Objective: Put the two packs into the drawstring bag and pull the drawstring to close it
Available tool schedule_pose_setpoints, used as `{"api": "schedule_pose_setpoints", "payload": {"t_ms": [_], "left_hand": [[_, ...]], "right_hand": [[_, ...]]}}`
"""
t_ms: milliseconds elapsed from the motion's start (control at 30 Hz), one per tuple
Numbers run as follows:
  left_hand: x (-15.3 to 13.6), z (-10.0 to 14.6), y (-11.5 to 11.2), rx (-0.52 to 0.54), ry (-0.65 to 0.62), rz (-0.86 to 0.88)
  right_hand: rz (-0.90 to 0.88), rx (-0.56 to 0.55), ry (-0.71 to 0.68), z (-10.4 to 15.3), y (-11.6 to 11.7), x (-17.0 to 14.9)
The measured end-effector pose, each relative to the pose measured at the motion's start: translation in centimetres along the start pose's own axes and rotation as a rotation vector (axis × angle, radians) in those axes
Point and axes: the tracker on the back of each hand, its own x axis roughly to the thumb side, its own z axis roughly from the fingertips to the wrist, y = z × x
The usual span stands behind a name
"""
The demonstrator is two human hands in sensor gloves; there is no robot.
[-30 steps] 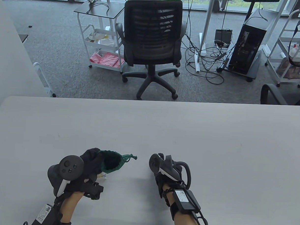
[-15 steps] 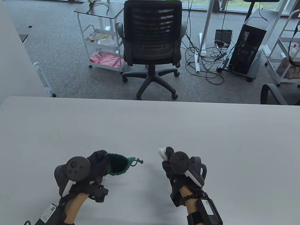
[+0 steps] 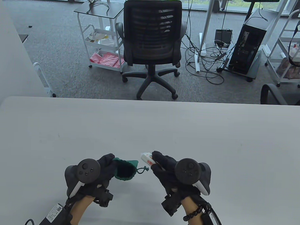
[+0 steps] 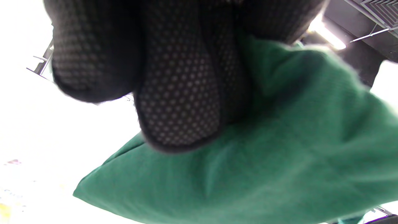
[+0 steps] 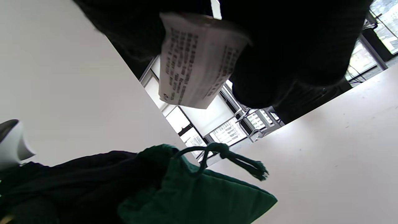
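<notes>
My left hand (image 3: 106,165) grips a small green drawstring bag (image 3: 124,168) above the table, its dark mouth turned right toward my other hand. The knotted green drawstring (image 3: 142,169) hangs off the bag's right side. My right hand (image 3: 163,164) pinches a small white pack with red print (image 3: 147,158), held just right of the bag's mouth. In the left wrist view my gloved fingers (image 4: 180,102) lie curled over the green bag (image 4: 264,161). The right wrist view shows the white pack (image 5: 196,62) above the bag (image 5: 199,196) and its drawstring (image 5: 230,160). A second pack is not visible.
The white table (image 3: 149,127) stretches far ahead and to both sides of my hands. Beyond its far edge stand a black office chair (image 3: 152,41), white carts (image 3: 100,42) and a computer tower (image 3: 249,44) with cables on the carpet.
My right hand picked up the white pack and carried it left toward the bag's mouth. My left hand shifted the bag right and slightly nearer, turning its opening toward the pack.
</notes>
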Motion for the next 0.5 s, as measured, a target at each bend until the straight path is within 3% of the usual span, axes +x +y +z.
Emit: {"api": "schedule_pose_setpoints", "payload": {"t_ms": [267,500], "left_hand": [[0.6,0.1,-0.3,-0.004,-0.025,-0.018],[1.4,0.5,-0.4,-0.009,-0.070,-0.047]], "right_hand": [[0.014,0.068,-0.101,0.6,1.2,2.9],[0.093,0.106,-0.107,0.5,2.6,3.4]]}}
